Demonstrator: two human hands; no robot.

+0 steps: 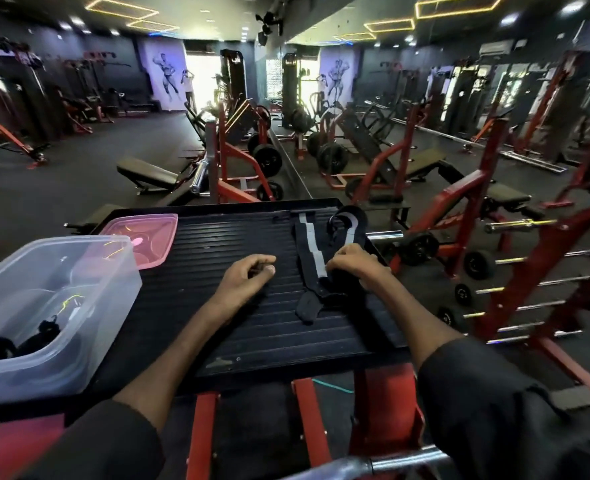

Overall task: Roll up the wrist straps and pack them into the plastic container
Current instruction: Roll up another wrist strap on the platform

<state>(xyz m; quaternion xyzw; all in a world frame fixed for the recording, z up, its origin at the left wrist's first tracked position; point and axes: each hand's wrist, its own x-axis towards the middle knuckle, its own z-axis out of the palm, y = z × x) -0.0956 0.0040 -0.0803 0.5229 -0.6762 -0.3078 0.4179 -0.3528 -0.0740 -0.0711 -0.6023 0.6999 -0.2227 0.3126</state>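
Strap runs 12-to-6 o'clock; right hand pinches its middle; left hand, at 9 o'clock, curled, empty.

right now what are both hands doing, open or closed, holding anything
Left hand: closed, fingers curled, nothing visible in it.
Right hand: closed, gripping the wrist strap.

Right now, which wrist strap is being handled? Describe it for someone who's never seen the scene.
On the black ribbed platform, right of the clear plastic container, a long black wrist strap with a grey stripe lies flat, running away from the person. The right hand pinches it; unlike the curled black strap beyond, it lies stretched out.
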